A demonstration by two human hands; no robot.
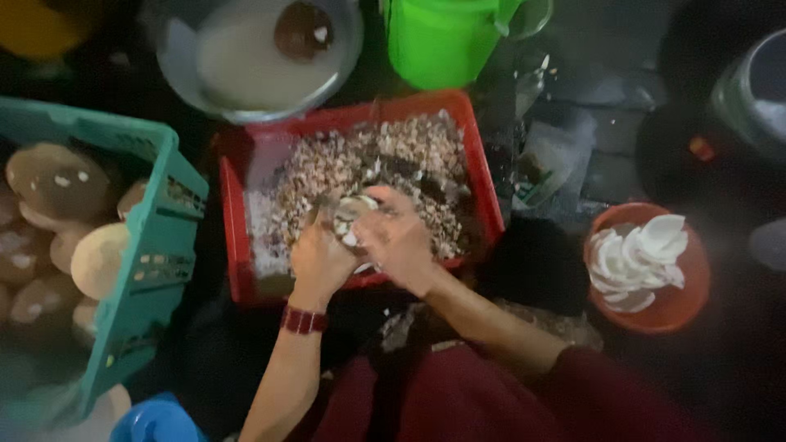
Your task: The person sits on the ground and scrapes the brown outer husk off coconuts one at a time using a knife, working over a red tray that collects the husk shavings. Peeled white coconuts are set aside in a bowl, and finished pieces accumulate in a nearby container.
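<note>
Both of my hands meet over the red crate (pixel 483 196), which is full of brown and white peelings. My left hand (pixel 318 260), with a dark red band at the wrist, grips a small tool whose blade is blurred. My right hand (pixel 397 237) is closed around a pale piece of coconut (pixel 354 214), held between the two hands just above the peelings.
A teal crate (pixel 155 245) of brown peeled coconuts stands at the left. A metal bowl (pixel 254 49) with whitish liquid and a green bucket (pixel 442 37) sit behind. An orange bowl (pixel 655 270) of white coconut pieces is at the right. A blue object (pixel 155 421) lies at the bottom left.
</note>
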